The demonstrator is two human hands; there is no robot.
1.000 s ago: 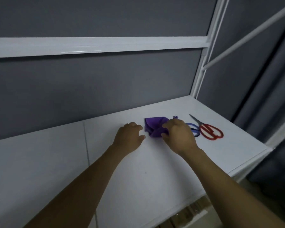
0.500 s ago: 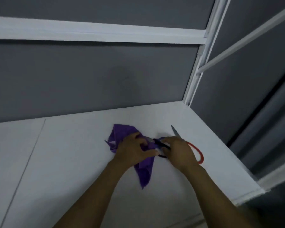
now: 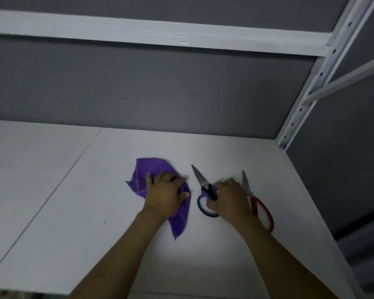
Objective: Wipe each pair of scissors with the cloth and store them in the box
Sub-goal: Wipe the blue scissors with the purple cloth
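No readable text or labels anywhere.

I see a white shelf board [image 3: 95, 212], seam [image 3: 49, 195] running diagonally across its left part, purple cloth [image 3: 149, 171] crumpled mid-board, blue-handled scissors [image 3: 203, 186] just right of it, red-handled scissors [image 3: 255, 205] beside those near the right edge, both blades pointing at the back wall

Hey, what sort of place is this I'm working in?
Probably a storage or workshop rack rather than a home table: a white shelf board, a perforated white metal upright and a grey back panel behind it.
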